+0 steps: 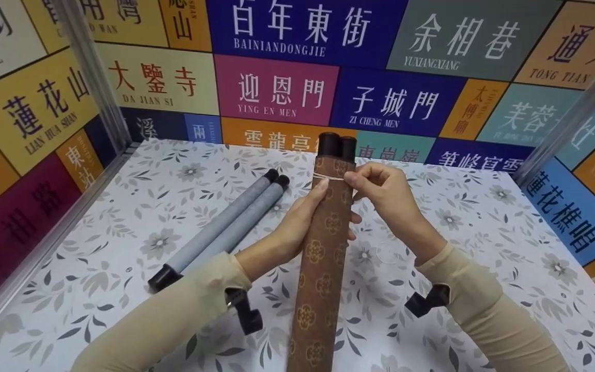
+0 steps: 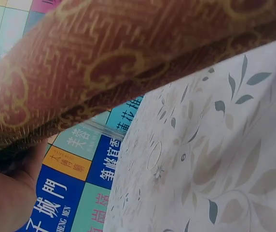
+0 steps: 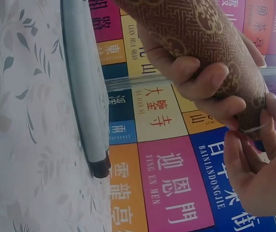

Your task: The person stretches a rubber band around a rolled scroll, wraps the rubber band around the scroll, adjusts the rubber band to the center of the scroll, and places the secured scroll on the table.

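Observation:
A brown scroll [image 1: 323, 258] with gold flower patterns, rolled from both ends into two rolls side by side, is held up off the table. Dark knobs [image 1: 328, 144] cap its upper end. My left hand [image 1: 297, 219] grips it from the left below those knobs, its fingers wrapped behind. Around the scroll near the top runs a thin white rubber band [image 1: 331, 177]; my right hand [image 1: 390, 196] pinches it at the right edge. In the right wrist view, the band [image 3: 256, 128] sits between the right thumb and fingers. The scroll's lower end is out of the head view.
A pale blue-grey scroll [image 1: 225, 222] with black knobs lies on the table to the left. A second white band loop [image 2: 154, 155] lies on the floral tabletop [image 1: 432, 330], right of the held scroll. Colourful sign-printed panels [image 1: 277, 93] enclose the table's back and sides.

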`<state>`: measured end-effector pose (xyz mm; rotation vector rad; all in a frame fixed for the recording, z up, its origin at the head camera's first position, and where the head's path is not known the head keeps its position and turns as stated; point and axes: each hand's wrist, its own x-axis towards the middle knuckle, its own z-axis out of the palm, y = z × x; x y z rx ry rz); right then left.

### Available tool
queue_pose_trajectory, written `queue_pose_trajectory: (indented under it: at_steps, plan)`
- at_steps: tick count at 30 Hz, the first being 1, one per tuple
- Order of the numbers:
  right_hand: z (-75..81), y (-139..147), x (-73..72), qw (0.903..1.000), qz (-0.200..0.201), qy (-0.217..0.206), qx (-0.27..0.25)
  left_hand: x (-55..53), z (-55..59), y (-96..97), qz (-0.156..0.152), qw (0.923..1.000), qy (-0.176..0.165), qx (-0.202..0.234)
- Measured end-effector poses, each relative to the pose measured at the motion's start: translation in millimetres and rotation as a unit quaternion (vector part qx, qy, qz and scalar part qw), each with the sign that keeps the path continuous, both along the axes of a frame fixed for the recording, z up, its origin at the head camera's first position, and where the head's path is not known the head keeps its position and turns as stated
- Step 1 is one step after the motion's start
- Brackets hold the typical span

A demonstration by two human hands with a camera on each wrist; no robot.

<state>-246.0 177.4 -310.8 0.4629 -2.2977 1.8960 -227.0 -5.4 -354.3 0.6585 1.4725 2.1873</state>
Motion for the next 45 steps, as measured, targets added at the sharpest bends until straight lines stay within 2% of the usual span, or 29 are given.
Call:
queue_pose_trajectory:
  at_steps: [4, 7, 11, 14, 17, 20, 25, 29, 33, 37, 42, 45]
  plan:
    - [3.4, 4, -4.6, 0.9979, -0.052, 0.037, -0.003, 5.4, -6.1, 3.8, -0.025, 0.9987, -0.011, -0.042]
    - [3.9, 7, -6.0, 0.9965, -0.070, 0.044, -0.013, 11.2, -11.9, 4.3, -0.032, 0.9971, -0.011, -0.069]
    - [1.4, 8, -4.6, 0.9967, -0.042, 0.008, -0.069, 13.7, -15.8, 5.0, -0.004, 0.9982, 0.003, -0.060]
    - [-0.9, 8, -2.2, 0.9909, -0.029, -0.024, -0.129, 13.1, -16.6, 6.8, 0.005, 0.9987, 0.016, -0.048]
    - [-3.3, 8, -0.9, 0.9849, -0.032, -0.047, -0.163, 12.7, -17.2, 8.7, -0.002, 0.9990, 0.019, -0.040]
    - [-3.9, 9, -2.4, 0.9810, -0.018, -0.066, -0.181, 11.9, -18.6, 10.0, -0.011, 0.9991, 0.021, -0.035]
    - [-2.8, 12, -6.8, 0.9793, 0.050, -0.096, -0.171, 12.0, -20.7, 11.6, -0.032, 0.9988, 0.027, -0.025]
    - [-4.2, 12, -6.2, 0.9794, 0.091, -0.106, -0.146, 13.1, -20.4, 11.3, -0.029, 0.9989, 0.032, -0.017]
    - [-9.0, 10, -1.7, 0.9850, 0.091, -0.085, -0.119, 12.3, -15.6, 10.1, -0.015, 0.9990, 0.041, -0.012]
    - [-11.8, 7, 3.3, 0.9896, 0.068, -0.073, -0.104, 9.5, -10.0, 9.0, -0.008, 0.9989, 0.044, -0.015]
    - [-2.1, 12, -0.8, 0.9815, 0.100, -0.093, -0.134, 11.8, -10.2, 10.6, -0.039, 0.9984, 0.038, -0.012]
    - [2.8, 12, -4.2, 0.9761, 0.117, -0.089, -0.160, 14.3, -10.2, 11.6, -0.055, 0.9978, 0.038, -0.002]
